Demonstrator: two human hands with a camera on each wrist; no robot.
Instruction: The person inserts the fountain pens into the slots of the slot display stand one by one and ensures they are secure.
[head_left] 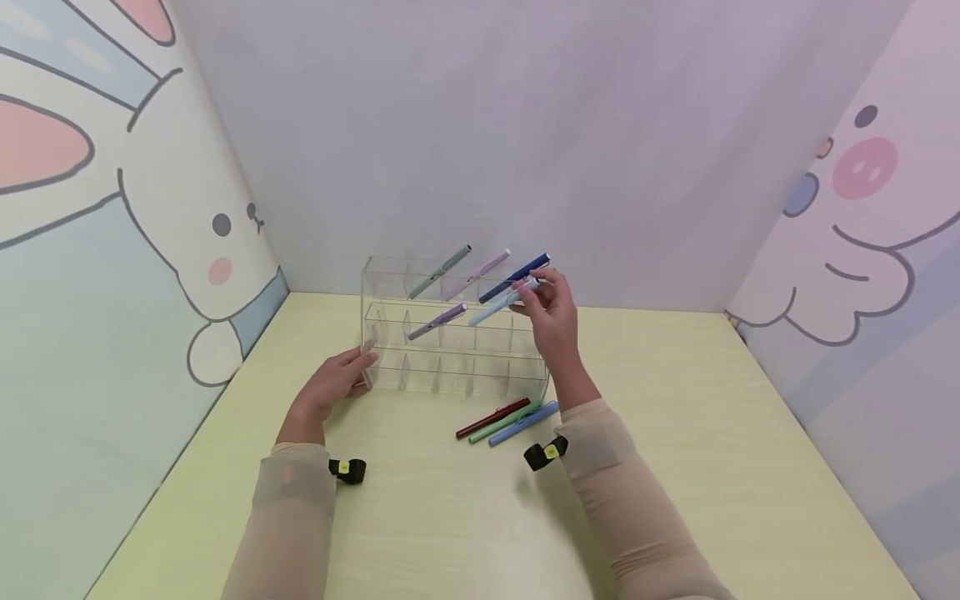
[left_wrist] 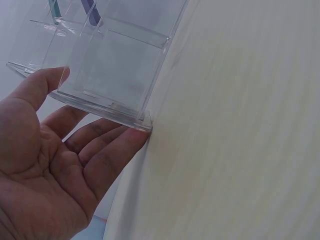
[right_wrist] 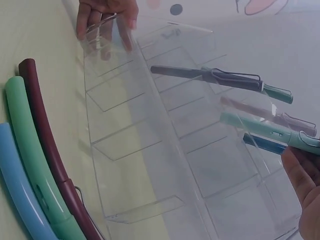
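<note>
A clear acrylic pen rack (head_left: 456, 371) with stepped rows of compartments stands on the table. My left hand (head_left: 333, 383) holds its left end, thumb on one side of the panel and fingers (left_wrist: 117, 160) against the other. With my right hand (head_left: 555, 325) I pinch a light blue pen (head_left: 491, 312) by its cap end, its lower end over the middle row. Leaning in the top row are a grey-green pen (head_left: 441, 272), a pale lilac pen (head_left: 477, 275) and a dark blue pen (head_left: 513, 278). A purple pen (head_left: 437, 322) leans in the middle row.
On the table (head_left: 420, 508), in front of the rack's right end, lie a dark red pen (head_left: 492, 418), a green pen (head_left: 504, 422) and a blue pen (head_left: 523, 423) side by side. A plain wall (head_left: 487, 125) rises behind the rack, with cartoon-printed walls at both sides.
</note>
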